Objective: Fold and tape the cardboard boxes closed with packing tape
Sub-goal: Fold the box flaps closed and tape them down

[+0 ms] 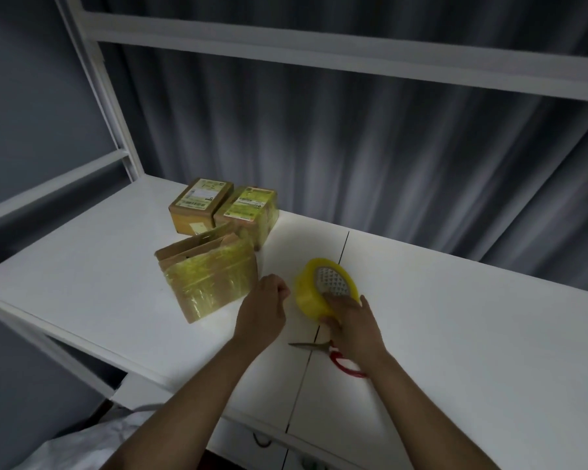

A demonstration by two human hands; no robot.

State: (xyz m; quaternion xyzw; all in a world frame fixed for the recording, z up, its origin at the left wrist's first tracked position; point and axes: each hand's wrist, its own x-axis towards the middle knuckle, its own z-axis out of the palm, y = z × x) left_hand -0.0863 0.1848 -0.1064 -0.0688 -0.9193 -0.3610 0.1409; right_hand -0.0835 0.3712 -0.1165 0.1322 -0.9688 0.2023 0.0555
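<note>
My right hand (pixel 348 320) grips a yellow roll of packing tape (pixel 314 290), fingers through its core, a little above the white table (pixel 455 334). My left hand (pixel 263 308) hovers just left of the roll with curled fingers; whether it pinches a tape end I cannot tell. A cardboard box (pixel 207 276) with yellow tape on its side and partly raised flaps lies left of my left hand. Two taped boxes with labels, one at the back left (pixel 201 205) and one beside it (pixel 248 215), stand behind it.
Red-handled scissors (pixel 323 351) lie on the table under my right wrist. A seam (pixel 319 329) runs across the tabletop. A white shelf frame (pixel 116 130) rises at the left and above. Grey curtains hang behind.
</note>
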